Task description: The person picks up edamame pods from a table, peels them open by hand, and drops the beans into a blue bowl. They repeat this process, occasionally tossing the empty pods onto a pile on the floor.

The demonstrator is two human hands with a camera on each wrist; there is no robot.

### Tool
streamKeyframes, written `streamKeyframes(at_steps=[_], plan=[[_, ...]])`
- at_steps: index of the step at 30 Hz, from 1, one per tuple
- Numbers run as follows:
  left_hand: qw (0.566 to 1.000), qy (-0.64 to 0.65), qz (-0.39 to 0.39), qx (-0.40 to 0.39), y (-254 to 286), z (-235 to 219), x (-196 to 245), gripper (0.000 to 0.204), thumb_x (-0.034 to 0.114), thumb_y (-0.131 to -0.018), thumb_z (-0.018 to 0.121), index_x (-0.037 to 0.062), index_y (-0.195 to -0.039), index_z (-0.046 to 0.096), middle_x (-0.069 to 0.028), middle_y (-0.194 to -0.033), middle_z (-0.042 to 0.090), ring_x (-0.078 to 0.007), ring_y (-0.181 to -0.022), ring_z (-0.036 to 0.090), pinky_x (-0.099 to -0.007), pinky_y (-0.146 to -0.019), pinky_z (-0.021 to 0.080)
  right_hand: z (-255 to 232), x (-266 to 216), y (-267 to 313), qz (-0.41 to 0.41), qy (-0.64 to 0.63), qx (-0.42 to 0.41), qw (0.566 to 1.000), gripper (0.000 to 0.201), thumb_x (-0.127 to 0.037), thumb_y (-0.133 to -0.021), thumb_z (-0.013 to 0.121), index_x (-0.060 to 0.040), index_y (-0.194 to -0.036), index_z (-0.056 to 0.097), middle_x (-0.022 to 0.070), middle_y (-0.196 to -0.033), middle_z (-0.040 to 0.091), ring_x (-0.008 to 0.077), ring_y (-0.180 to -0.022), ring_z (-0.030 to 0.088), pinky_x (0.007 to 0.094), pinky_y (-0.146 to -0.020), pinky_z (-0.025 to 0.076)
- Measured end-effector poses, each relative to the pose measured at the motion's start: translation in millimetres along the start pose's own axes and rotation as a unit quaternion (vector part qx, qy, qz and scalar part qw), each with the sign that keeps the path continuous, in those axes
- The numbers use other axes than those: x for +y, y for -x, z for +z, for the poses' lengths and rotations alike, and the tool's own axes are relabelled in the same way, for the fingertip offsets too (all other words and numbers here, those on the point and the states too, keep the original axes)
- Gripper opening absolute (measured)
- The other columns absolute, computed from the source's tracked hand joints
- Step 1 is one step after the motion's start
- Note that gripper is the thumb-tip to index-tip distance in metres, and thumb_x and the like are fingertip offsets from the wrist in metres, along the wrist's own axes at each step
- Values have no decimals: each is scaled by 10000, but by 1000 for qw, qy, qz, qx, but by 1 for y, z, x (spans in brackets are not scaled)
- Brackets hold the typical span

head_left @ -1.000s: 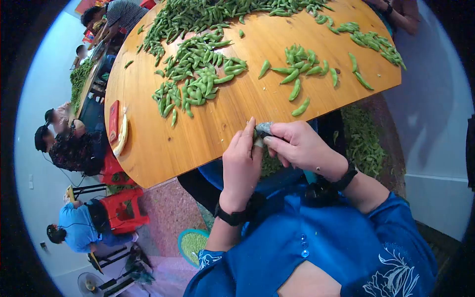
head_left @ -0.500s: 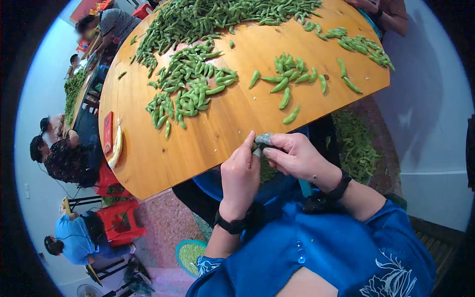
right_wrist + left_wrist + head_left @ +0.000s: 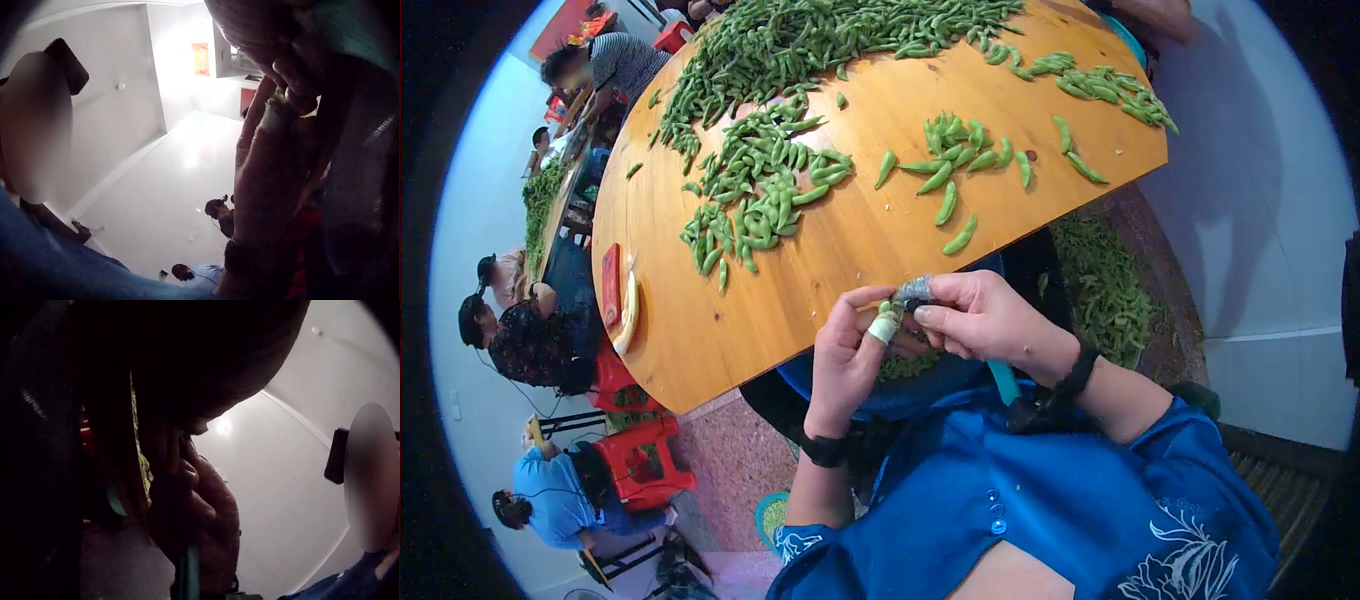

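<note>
Over the table's near edge, my two hands meet at a green soybean pod (image 3: 887, 306). My left hand (image 3: 845, 350) pinches it between forefinger and thumb, and pale wrapping covers that thumb. My right hand (image 3: 985, 312) has a silver-wrapped forefinger; its thumb and forefinger pinch at the pod's right end, beside something small and dark. Beneath them sits a blue tub (image 3: 798, 378) with green beans in it, partly hidden by my hands. In the dark left wrist view, the right hand (image 3: 209, 519) shows curled fingers.
A wooden table (image 3: 800, 290) carries a big heap of soybean pods (image 3: 800, 50) and smaller clusters. At its left edge lie a red box (image 3: 611, 285) and a pale, long bag (image 3: 630, 310). Green husks (image 3: 1100, 290) pile up on the floor at right. Several people sit at left.
My left hand has rolled, so its wrapped thumb and the pod now show, and it has shifted slightly left. The right hand keeps close to it. The head view has shifted a little.
</note>
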State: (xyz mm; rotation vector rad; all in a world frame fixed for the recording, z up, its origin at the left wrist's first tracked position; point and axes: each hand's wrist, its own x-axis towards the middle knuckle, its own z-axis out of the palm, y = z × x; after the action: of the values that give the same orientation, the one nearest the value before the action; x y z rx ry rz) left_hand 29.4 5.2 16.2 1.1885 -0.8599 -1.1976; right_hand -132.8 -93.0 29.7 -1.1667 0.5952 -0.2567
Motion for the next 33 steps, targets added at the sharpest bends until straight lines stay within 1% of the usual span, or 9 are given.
streamKeyframes(at_steps=[6, 12, 18, 20, 25, 30, 31, 32, 33], plan=[[957, -238, 150, 77, -1, -1, -12, 195, -77, -837, 524, -17, -1013, 581, -38, -860, 611, -108, -725, 576, -230, -678, 472, 3, 13, -1, -182, 248, 56, 950, 170, -59, -846, 557, 10, -991, 613, 187, -731, 599, 202, -629, 608, 319, -596, 462], [937, -316, 80, 126, 3, 0, -9, 238, -88, -796, 455, -13, -978, 589, -72, -767, 567, -140, -692, 558, -251, -654, 454, 7, 6, -4, -161, 203, 45, 965, 176, -68, -845, 548, 6, -987, 622, 193, -733, 607, 236, -627, 615, 326, -603, 467], [873, -464, 152, 16, -4, 9, 21, 187, -21, -797, 554, -6, -975, 612, -157, -907, 553, -325, -827, 568, -350, -736, 467, -56, -10, -18, -192, 303, 232, 904, 230, -94, -882, 529, -7, -1071, 628, 119, -636, 554, 144, -548, 532, 300, -514, 412], [717, -661, 206, 81, -29, -5, 34, 178, -3, -792, 567, -4, -963, 614, -150, -917, 556, -325, -842, 578, -385, -756, 471, -73, -19, -23, -243, 346, 275, 863, 223, -93, -885, 526, -1, -1063, 624, 129, -628, 537, 146, -551, 529, 308, -521, 408], [674, -696, 186, 163, -107, -46, 37, 193, 37, -784, 597, -2, -971, 623, -175, -943, 554, -367, -867, 577, -421, -747, 469, -80, -22, -21, -204, 325, 253, 888, 222, -91, -883, 530, 6, -1063, 615, 131, -619, 515, 146, -563, 527, 320, -530, 406], [687, -708, 116, 114, -119, -52, 45, 222, 67, -784, 624, -3, -995, 608, -178, -917, 576, -364, -826, 586, -423, -720, 467, -61, -20, -21, -217, 226, 192, 930, 233, -86, -887, 523, 8, -1082, 610, 72, -644, 547, 128, -569, 526, 287, -529, 427], [704, -687, 140, 112, -113, -47, 46, 211, 71, -789, 627, -2, -986, 605, -182, -898, 591, -337, -791, 596, -410, -690, 469, -59, -14, -25, -173, 172, 159, 957, 272, -116, -929, 507, -31, -1179, 574, -37, -677, 526, 10, -499, 439, 177, -445, 357], [722, -663, 163, 109, -105, -40, 47, 200, 75, -794, 631, -1, -977, 603, -186, -880, 605, -311, -756, 606, -396, -660, 472, -56, -15, -27, -172, 168, 164, 957, 272, -116, -929, 507, -31, -1179, 574, -37, -677, 526, 10, -499, 439, 177, -445, 357], [776, -617, 65, 115, -95, -26, 51, 162, 83, -833, 636, 6, -969, 595, -150, -857, 643, -199, -661, 607, -316, -565, 469, -51, -17, -29, -146, 129, 130, 972, 271, -124, -936, 499, -26, -1177, 574, -39, -674, 523, 11, -497, 444, 177, -445, 361]])
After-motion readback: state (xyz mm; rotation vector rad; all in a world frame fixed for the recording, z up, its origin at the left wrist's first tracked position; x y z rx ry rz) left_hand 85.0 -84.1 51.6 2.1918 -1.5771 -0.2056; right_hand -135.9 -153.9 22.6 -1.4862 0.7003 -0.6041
